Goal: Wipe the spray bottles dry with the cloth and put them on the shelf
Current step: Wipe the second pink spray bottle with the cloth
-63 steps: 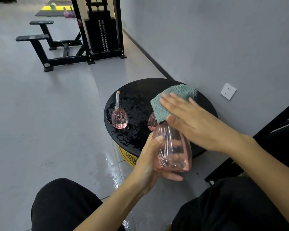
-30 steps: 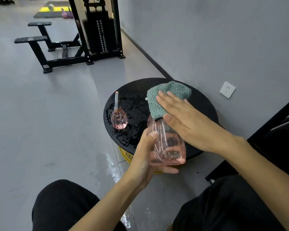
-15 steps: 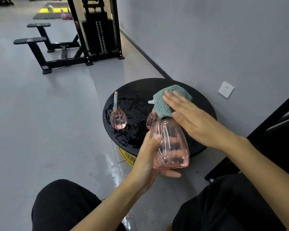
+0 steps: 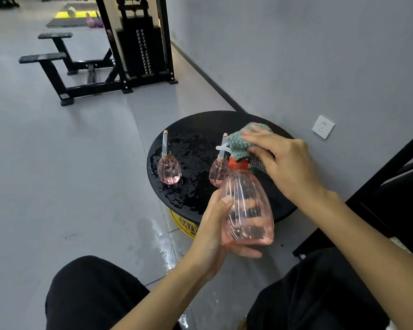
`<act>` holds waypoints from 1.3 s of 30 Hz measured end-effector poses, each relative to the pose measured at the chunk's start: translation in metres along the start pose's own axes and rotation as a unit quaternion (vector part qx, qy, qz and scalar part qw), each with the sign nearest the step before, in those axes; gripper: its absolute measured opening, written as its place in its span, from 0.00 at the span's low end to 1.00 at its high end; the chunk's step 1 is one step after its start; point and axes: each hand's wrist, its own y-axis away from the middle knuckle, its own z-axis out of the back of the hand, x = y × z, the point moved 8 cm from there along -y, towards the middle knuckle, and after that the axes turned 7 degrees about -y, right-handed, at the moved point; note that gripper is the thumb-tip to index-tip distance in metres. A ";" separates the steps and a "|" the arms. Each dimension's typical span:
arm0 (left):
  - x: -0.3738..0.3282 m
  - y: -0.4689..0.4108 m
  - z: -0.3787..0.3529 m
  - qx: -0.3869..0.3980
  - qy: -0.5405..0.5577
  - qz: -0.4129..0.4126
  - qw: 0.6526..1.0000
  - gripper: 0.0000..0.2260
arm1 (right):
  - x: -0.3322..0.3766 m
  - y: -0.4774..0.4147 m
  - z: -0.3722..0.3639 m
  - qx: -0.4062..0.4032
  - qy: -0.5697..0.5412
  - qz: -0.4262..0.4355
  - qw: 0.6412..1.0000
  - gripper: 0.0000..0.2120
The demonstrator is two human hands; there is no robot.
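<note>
My left hand [image 4: 215, 236] grips the lower body of a large clear pink spray bottle [image 4: 247, 206], held upright in front of a round black table [image 4: 196, 125]. My right hand [image 4: 284, 163] holds a green cloth [image 4: 242, 145] wrapped over the bottle's spray head, above its red collar; the white trigger sticks out to the left. Two small pink spray bottles stand on the wet tabletop: one at the left [image 4: 168, 167], the other [image 4: 218, 171] partly hidden behind the big bottle.
A black shelf frame [image 4: 391, 167] rises at the right against the grey wall, below a white socket [image 4: 322, 126]. Water lies on the tabletop and the floor below it. A black weight machine [image 4: 138, 48] and bench stand far back. My knees fill the bottom of the view.
The cloth has slid up from the bottle's shoulder onto the spray head, uncovering the red collar. My right fingers have curled round the cloth. The left hand keeps its hold.
</note>
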 end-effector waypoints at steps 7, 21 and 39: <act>-0.010 -0.007 0.010 -0.011 0.007 0.000 1.000 0.33 | 0.022 0.013 0.005 0.020 -0.078 -0.006 0.997 0.15; -0.012 -0.009 0.019 -0.046 -0.010 0.026 0.999 0.24 | 0.043 0.037 -0.009 0.199 -0.110 -0.073 0.971 0.20; -0.017 -0.012 0.017 -0.071 0.051 0.008 0.996 0.26 | 0.057 0.047 -0.036 0.130 -0.081 -0.105 0.983 0.26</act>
